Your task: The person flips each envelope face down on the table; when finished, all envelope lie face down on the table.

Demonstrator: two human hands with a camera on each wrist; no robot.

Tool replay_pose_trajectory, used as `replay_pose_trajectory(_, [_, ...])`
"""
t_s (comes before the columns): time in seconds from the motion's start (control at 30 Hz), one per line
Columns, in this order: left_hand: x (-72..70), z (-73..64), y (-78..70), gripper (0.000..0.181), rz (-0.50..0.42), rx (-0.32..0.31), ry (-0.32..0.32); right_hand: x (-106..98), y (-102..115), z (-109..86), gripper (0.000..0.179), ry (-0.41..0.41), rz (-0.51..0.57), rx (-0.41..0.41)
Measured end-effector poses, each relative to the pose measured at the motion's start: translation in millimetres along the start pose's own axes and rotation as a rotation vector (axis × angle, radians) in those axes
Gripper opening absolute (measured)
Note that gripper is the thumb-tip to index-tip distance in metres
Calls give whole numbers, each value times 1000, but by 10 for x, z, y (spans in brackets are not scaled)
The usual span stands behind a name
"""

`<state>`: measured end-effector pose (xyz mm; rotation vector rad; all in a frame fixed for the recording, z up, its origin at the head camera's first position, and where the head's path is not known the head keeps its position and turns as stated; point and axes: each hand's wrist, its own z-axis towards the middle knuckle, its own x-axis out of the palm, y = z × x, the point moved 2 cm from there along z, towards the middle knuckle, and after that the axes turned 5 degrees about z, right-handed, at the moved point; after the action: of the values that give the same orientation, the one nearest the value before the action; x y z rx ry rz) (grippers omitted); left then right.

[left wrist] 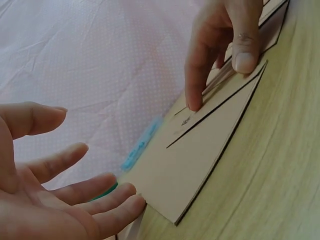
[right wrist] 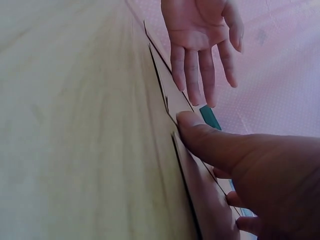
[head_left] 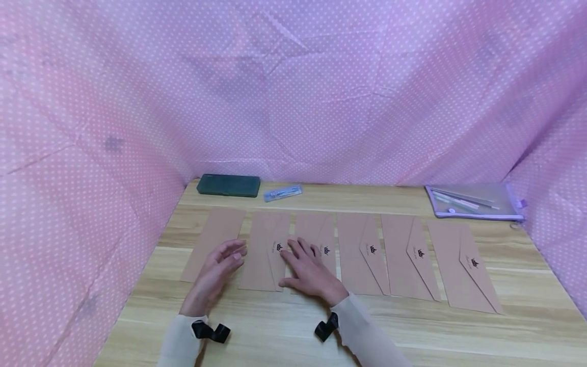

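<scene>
Several tan paper envelopes lie side by side in a row across the table, most with a pointed flap and a dark crown print. My right hand (head_left: 312,270) spreads over the third envelope (head_left: 314,224) from the left. Its index fingertip rests on the flap of the second envelope (head_left: 259,255), beside the crown. Relaxed and holding nothing, my left hand (head_left: 215,272) hovers between the leftmost envelope (head_left: 213,232), which shows no print, and the second one. In the left wrist view, that hand's palm (left wrist: 55,210) faces the envelope edge, fingers loosely extended.
Behind the row sit a dark green case (head_left: 228,185) and a small blue packet (head_left: 283,193). At the back right lies a clear purple-edged zip pouch (head_left: 477,201) with slim sticks inside. Pink dotted cloth (head_left: 293,102) hangs around the wooden table's back and sides.
</scene>
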<state>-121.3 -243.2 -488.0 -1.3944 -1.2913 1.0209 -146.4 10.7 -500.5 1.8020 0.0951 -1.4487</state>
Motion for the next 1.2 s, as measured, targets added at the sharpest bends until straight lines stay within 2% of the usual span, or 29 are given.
replay_pose_trajectory(0.1, [-21, -9, 4, 38, -80, 16, 14, 14, -7, -3, 69, 0, -4, -3])
replay_pose_trajectory(0.23, [-58, -28, 2, 28, -244, 55, 54, 29, -10, -6, 69, 0, -5, -4])
replay_pose_trajectory(0.4, [-116, -11, 15, 41, -475, 140, 164, 22, -6, -6, 68, -1, -16, -3])
replay_pose_trajectory(0.53, [-113, 18, 30, 49, -602, 188, 260, 5, 0, -1, 68, -4, -28, -2])
replay_pose_trajectory(0.63, [-74, 22, 18, 49, -612, 194, 281, -5, 6, 3, 67, -5, -24, 5])
replay_pose_trajectory(0.87, [-34, 7, -20, 41, -586, 179, 237, -22, 40, 29, 65, -9, 5, 33])
replay_pose_trajectory(1.07, [-18, -11, -53, 38, -577, 174, 219, -32, 125, 86, 60, -45, 46, 31])
replay_pose_trajectory(1.2, [-11, -17, -68, 37, -570, 176, 220, -32, 190, 140, 60, -70, 116, 26])
